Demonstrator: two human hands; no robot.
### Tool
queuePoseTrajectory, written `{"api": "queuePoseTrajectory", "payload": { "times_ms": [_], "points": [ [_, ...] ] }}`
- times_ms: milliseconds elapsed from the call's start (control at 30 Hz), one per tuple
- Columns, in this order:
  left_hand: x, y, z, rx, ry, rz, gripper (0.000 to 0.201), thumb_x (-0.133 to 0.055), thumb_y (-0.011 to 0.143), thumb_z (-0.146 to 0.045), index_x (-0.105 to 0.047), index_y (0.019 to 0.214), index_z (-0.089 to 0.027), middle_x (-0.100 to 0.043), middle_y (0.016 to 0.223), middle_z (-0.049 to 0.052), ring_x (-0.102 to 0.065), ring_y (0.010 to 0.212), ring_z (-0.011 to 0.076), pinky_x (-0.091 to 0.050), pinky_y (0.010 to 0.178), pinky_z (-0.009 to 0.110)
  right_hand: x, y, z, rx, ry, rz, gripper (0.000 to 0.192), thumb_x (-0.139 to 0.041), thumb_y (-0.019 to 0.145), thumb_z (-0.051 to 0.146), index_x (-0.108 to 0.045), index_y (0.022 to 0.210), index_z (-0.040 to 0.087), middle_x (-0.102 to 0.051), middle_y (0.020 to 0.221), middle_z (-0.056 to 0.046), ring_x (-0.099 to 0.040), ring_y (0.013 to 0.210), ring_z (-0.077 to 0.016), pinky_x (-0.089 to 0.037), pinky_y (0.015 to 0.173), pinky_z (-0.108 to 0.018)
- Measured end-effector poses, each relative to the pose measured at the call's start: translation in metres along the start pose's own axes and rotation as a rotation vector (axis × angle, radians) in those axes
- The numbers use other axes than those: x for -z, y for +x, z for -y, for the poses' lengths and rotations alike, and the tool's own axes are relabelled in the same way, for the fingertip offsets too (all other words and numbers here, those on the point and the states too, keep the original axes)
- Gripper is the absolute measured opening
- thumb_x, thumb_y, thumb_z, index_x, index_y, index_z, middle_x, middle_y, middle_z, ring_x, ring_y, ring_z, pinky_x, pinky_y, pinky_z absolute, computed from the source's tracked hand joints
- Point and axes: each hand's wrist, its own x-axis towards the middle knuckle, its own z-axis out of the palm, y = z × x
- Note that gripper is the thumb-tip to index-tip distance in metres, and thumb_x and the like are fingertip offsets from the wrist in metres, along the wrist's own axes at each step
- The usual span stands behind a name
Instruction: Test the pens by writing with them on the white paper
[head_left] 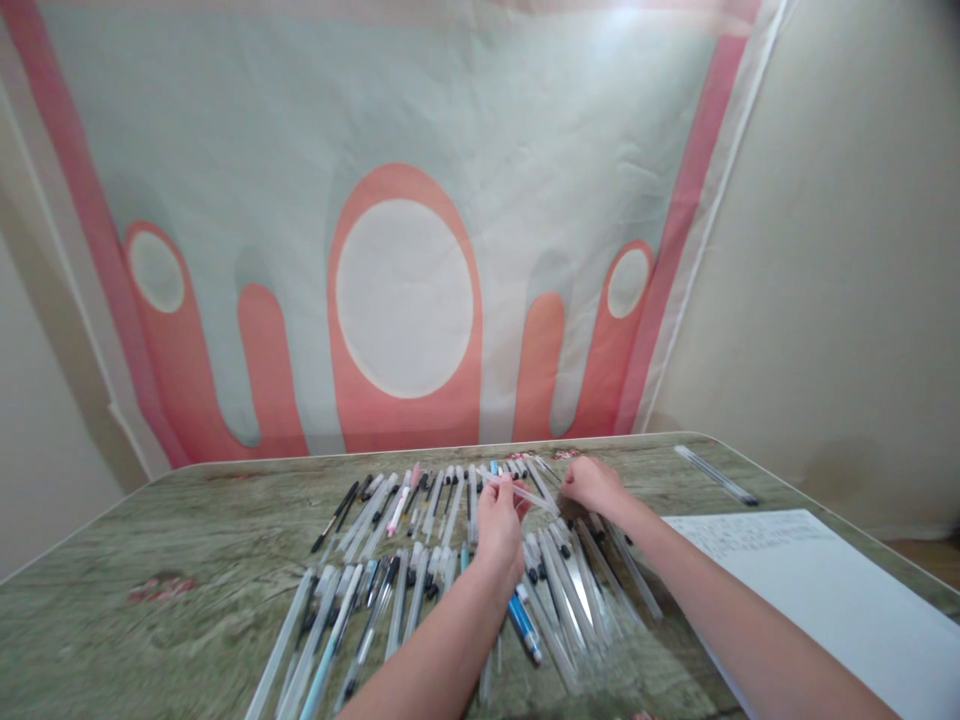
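table (pixel 187 540) | left hand (pixel 499 525), right hand (pixel 592 485) both grasp clear pen (pixel 525 493) | axis left-right, slightly tilted

I see soft, even indoor light, brightest as a glare patch on the wall hanging (pixel 637 20) at top. Wide-angle distortion bends the surface (pixel 150 560) edges; the near pens (pixel 330 630) blur slightly.

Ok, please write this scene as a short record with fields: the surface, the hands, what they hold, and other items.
surface: table with a worn green wood-look top
left hand: pinches one end of a clear pen
right hand: at the other end of the same pen
below hands: rows of pens, mostly clear, one blue
right side: white sheet; lone pen near the far edge
behind: pink and pale backdrop
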Motion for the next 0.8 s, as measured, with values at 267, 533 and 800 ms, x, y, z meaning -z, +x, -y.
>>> {"api": "queuePoseTrajectory", "payload": {
  "times_ms": [267,533,800],
  "points": [
    [0.000,0.017,-0.028,-0.058,-0.193,-0.135,0.014,-0.043,0.085,-0.020,-0.044,0.071,-0.018,-0.056,0.068,0.001,-0.059,0.064,0.0100,-0.047,0.072,0.025,0.046,-0.010,-0.001,0.244,0.435,0.129,0.021,-0.050,0.071,0.026,-0.064,0.073,0.011,-0.064,0.057,-0.003,-0.058,0.052,-0.0111,-0.043,0.048,-0.018],
    [0.000,0.023,-0.046,-0.063,-0.288,-0.214,0.017,-0.035,0.088,-0.015,-0.042,0.073,-0.018,-0.057,0.074,0.003,-0.061,0.067,0.0092,-0.049,0.071,0.023,0.086,-0.034,0.005,0.339,0.809,0.312,0.027,-0.060,0.067,0.034,-0.062,0.080,0.011,-0.052,0.047,0.005,-0.049,0.041,-0.0066,-0.041,0.043,-0.018],
    [-0.003,0.020,-0.045,-0.025,-0.294,-0.203,0.016,-0.037,0.087,-0.015,-0.041,0.072,-0.018,-0.057,0.073,0.003,-0.061,0.068,0.0096,-0.050,0.069,0.022,0.084,-0.036,0.010,0.348,0.787,0.341,0.030,-0.060,0.069,0.035,-0.062,0.085,0.010,-0.055,0.055,0.003,-0.051,0.043,-0.0068,-0.042,0.043,-0.018]
  ]
}}
